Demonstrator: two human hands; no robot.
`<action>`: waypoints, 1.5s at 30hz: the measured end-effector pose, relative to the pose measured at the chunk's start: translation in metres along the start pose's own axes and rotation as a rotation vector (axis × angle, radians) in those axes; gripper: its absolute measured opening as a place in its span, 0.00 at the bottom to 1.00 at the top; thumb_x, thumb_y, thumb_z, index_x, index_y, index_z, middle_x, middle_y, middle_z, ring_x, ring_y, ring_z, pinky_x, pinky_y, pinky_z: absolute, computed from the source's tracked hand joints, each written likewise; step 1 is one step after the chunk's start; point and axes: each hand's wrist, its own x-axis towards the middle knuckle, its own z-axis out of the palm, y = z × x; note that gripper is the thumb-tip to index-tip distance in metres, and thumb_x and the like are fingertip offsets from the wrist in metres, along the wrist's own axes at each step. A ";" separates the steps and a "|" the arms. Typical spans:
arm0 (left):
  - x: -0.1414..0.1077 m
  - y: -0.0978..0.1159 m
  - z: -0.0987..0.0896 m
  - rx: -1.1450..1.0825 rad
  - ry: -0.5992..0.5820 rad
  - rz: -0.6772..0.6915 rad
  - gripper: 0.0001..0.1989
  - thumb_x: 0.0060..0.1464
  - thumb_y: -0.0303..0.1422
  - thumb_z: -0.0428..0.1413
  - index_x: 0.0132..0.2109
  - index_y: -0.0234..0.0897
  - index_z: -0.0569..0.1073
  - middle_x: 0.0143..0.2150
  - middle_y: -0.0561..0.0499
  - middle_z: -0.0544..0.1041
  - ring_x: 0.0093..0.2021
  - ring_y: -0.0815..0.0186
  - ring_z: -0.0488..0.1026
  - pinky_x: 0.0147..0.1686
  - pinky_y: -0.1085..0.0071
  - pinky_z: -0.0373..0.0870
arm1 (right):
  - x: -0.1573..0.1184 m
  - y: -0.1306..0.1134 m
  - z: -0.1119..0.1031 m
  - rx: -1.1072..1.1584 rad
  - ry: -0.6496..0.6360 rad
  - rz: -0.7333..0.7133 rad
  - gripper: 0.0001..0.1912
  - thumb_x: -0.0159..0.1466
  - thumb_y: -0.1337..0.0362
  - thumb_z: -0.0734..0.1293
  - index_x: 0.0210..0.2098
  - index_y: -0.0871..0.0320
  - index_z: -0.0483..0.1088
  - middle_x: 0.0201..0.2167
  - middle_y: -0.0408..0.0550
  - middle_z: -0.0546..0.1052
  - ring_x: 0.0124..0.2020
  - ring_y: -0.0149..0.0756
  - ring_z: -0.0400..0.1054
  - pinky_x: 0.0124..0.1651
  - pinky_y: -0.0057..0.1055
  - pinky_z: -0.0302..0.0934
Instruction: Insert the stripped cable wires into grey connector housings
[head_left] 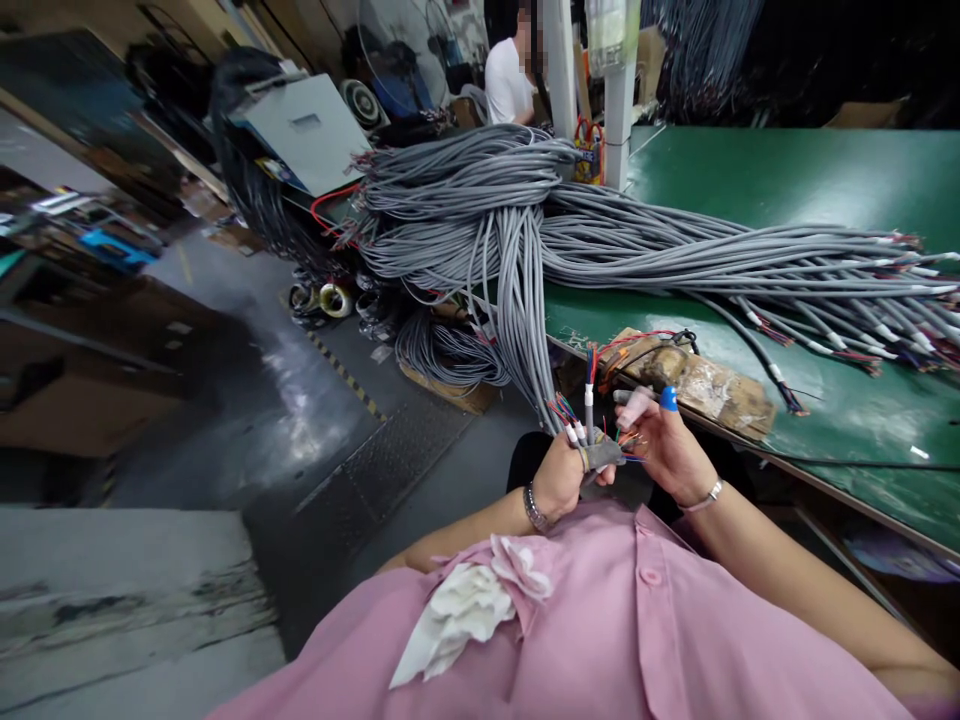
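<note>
My left hand (pixel 559 478) is closed around the stripped ends of several grey cables (pixel 525 330), which run down to it from the table. Coloured wires (pixel 568 412) and white sleeves stick up out of that grip, and one cable end (pixel 589 390) stands upright. A grey cable end (pixel 604 456) lies across the left fingers, its thin wires pointing right. Close beside it, my right hand (pixel 671 455) has its fingers bent together at thin orange and green wires (pixel 628 438). A blue cover (pixel 668 398) and a pale wrap (pixel 636 408) sit on right-hand digits.
A large pile of grey cables (pixel 450 210) covers the left part of the green table (pixel 765 180). More cable ends (pixel 862 320) lie on the right. A taped wooden block (pixel 697 380) sits at the near edge. Behind a white post (pixel 619 110) is another person (pixel 510 80).
</note>
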 end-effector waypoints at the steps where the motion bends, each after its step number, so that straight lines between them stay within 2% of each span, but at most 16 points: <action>1: -0.001 0.000 -0.001 -0.004 -0.003 0.004 0.19 0.48 0.43 0.60 0.20 0.31 0.71 0.16 0.50 0.69 0.17 0.72 0.64 0.20 0.74 0.57 | 0.000 -0.001 -0.001 -0.002 -0.019 0.016 0.25 0.55 0.38 0.64 0.27 0.55 0.72 0.30 0.46 0.76 0.25 0.32 0.66 0.29 0.30 0.62; 4: -0.005 -0.002 -0.003 -0.030 0.018 0.029 0.18 0.48 0.42 0.60 0.23 0.31 0.72 0.17 0.50 0.70 0.17 0.72 0.64 0.19 0.75 0.56 | 0.000 -0.002 -0.004 -0.004 -0.031 0.026 0.22 0.58 0.42 0.65 0.29 0.55 0.73 0.31 0.46 0.76 0.27 0.32 0.66 0.30 0.28 0.62; 9: -0.007 -0.006 -0.002 -0.086 0.103 0.052 0.17 0.48 0.43 0.60 0.25 0.32 0.71 0.19 0.51 0.72 0.18 0.73 0.64 0.20 0.75 0.57 | 0.003 0.000 -0.011 -0.061 -0.012 -0.051 0.14 0.61 0.51 0.67 0.32 0.55 0.74 0.29 0.44 0.75 0.28 0.30 0.65 0.29 0.26 0.60; 17: -0.002 -0.002 0.009 -0.093 0.122 0.076 0.16 0.48 0.41 0.60 0.23 0.32 0.72 0.18 0.52 0.71 0.18 0.73 0.63 0.20 0.75 0.58 | 0.006 0.006 -0.011 -0.030 -0.045 -0.011 0.22 0.58 0.43 0.66 0.34 0.56 0.75 0.28 0.47 0.76 0.26 0.32 0.66 0.29 0.29 0.61; 23: 0.000 -0.002 0.012 -0.097 0.170 0.069 0.15 0.47 0.40 0.61 0.24 0.32 0.72 0.17 0.52 0.70 0.18 0.73 0.63 0.20 0.75 0.58 | 0.011 0.006 -0.008 0.046 -0.010 -0.010 0.21 0.56 0.44 0.68 0.31 0.56 0.75 0.25 0.45 0.77 0.23 0.31 0.66 0.29 0.30 0.60; 30: 0.001 -0.008 0.008 -0.102 0.182 0.048 0.13 0.45 0.38 0.62 0.26 0.32 0.72 0.18 0.52 0.72 0.18 0.72 0.65 0.20 0.75 0.60 | 0.012 0.010 -0.007 0.063 0.042 -0.035 0.20 0.55 0.45 0.69 0.32 0.56 0.75 0.27 0.45 0.77 0.25 0.33 0.68 0.31 0.31 0.62; 39: -0.007 -0.006 0.006 -0.081 0.142 0.099 0.14 0.49 0.40 0.61 0.27 0.31 0.74 0.18 0.51 0.72 0.19 0.72 0.65 0.21 0.75 0.59 | 0.003 0.007 -0.007 0.092 -0.081 0.054 0.27 0.58 0.38 0.61 0.30 0.55 0.74 0.32 0.46 0.77 0.25 0.30 0.67 0.30 0.29 0.62; 42: -0.010 -0.008 0.003 -0.068 0.133 0.130 0.15 0.50 0.40 0.59 0.25 0.32 0.74 0.19 0.50 0.73 0.19 0.72 0.65 0.21 0.75 0.59 | 0.001 0.003 -0.008 0.086 -0.097 0.093 0.25 0.58 0.39 0.63 0.31 0.56 0.74 0.35 0.47 0.77 0.28 0.31 0.68 0.31 0.29 0.63; 45: -0.010 -0.009 0.003 -0.066 0.143 0.142 0.15 0.50 0.41 0.60 0.25 0.32 0.73 0.20 0.50 0.73 0.20 0.72 0.65 0.21 0.75 0.60 | -0.001 0.001 -0.007 0.044 -0.094 0.061 0.17 0.60 0.48 0.66 0.32 0.56 0.74 0.34 0.46 0.77 0.28 0.30 0.67 0.31 0.27 0.62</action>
